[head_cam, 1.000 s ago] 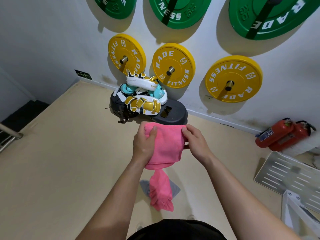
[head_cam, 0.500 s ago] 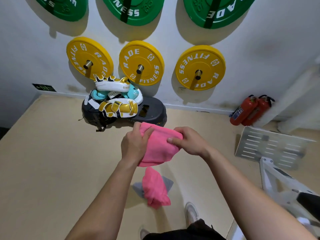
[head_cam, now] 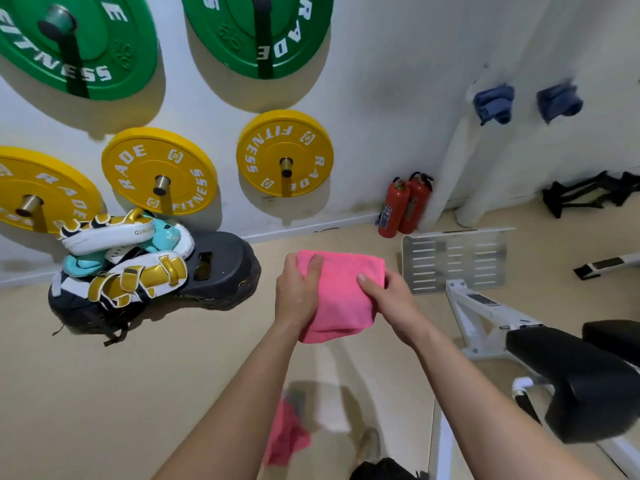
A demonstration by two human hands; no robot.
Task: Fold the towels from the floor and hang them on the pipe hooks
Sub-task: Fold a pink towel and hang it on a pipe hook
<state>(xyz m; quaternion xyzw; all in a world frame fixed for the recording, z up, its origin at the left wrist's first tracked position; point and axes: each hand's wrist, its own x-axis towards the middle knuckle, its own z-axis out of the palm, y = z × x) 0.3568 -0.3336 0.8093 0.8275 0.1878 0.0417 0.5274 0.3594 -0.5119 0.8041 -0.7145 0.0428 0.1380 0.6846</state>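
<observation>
I hold the folded towel (head_cam: pixel 341 299) in the air in front of me, left hand (head_cam: pixel 298 292) clamped on one edge, right hand (head_cam: pixel 391 299) on the other. I'd keep both thumbs pressed down so the fold survives the carry to the pipes (head_cam: pixel 450 168). Since a second ago my view has swung right, revealing the pipes and what seem to be blue towels (head_cam: pixel 493 103) hung there.

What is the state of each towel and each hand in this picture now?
Held pink towel: folded, held up between both hands.
Left hand: grips its left edge, thumb on top.
Right hand: grips its right edge, thumb on top.
Floor pink towel: crumpled, not folded.
Left blue towel: bunched, hanging on a white pipe.
Right blue towel: the same, on the next pipe.
</observation>
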